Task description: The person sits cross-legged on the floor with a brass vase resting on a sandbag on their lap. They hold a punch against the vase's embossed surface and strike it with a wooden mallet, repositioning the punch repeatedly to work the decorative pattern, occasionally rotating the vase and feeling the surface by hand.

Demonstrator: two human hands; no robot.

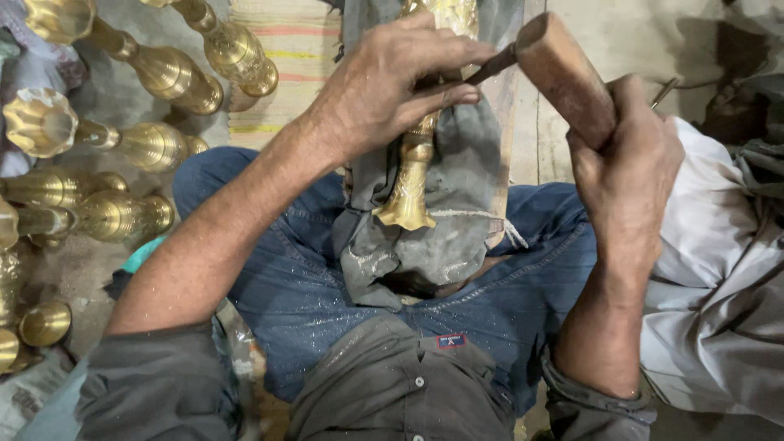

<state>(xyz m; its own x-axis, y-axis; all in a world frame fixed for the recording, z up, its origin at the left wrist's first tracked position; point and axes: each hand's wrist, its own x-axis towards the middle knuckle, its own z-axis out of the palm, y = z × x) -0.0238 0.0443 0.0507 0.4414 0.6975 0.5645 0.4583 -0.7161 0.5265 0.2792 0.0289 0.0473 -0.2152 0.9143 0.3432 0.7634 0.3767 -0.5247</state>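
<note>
Left hand (392, 82) is pinning a chisel (490, 67) against the brass vase (412, 175); right hand (625, 175) is gripping the wooden mallet (563, 73). A glancing blow risks gouging brass or striking fingers.

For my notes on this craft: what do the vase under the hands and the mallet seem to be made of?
The vase looks like polished brass: golden, with bright reflections. The mallet in the right hand looks like bare wood: brown, matt, worn. The left hand holds a thin dark tool, probably metal.
</note>
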